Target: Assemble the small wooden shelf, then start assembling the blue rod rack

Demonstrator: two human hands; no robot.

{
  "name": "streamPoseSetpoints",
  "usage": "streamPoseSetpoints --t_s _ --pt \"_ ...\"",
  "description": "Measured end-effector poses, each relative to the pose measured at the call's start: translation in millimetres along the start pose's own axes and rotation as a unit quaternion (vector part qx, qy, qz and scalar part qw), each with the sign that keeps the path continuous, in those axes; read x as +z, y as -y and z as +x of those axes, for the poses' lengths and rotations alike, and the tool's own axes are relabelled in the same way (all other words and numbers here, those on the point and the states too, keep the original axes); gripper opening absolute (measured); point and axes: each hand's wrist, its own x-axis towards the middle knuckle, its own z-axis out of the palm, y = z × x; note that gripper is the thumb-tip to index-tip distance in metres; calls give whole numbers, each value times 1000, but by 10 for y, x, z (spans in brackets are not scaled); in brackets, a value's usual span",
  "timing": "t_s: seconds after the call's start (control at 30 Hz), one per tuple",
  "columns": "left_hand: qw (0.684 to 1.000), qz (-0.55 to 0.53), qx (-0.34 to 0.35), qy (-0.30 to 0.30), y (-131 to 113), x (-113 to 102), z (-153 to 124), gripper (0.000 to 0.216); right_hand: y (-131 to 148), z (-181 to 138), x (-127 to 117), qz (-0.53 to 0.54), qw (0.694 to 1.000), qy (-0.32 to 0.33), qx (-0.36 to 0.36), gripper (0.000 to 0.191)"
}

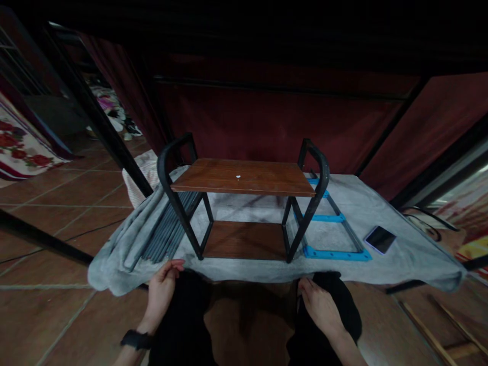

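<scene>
A small rack (244, 178) with two brown wooden shelves and curved black metal side frames stands on a grey cloth (381, 213) spread over the floor. A tiny white bit (238, 177) lies on its top shelf. My left hand (162, 290) rests at the cloth's near edge, fingers curled and touching the fabric, a black watch on the wrist. My right hand (320, 305) lies on my dark-trousered knee near the cloth edge, fingers loosely bent, holding nothing I can see.
A bundle of grey metal rods (163, 229) lies left of the rack. A blue and black frame (331, 234) lies flat to its right, a phone (380, 239) beyond it. Dark red curtains hang behind. Black posts and tiled floor at left, wooden sticks at lower right.
</scene>
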Motion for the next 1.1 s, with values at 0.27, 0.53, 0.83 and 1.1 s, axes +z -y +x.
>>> streamPoseSetpoints --t_s 0.27,0.53,0.83,1.1 --pt "994 80 55 50 -85 370 -451 35 287 -44 185 -10 997 16 -69 29" --pt "922 258 224 182 -357 675 -792 31 481 -50 217 13 996 39 -83 32" --pt "936 204 222 183 -313 668 -814 24 538 -77 233 245 969 -20 1 23" --pt "934 150 242 217 -174 843 -1002 36 1067 -390 -1085 447 890 -91 2 31"
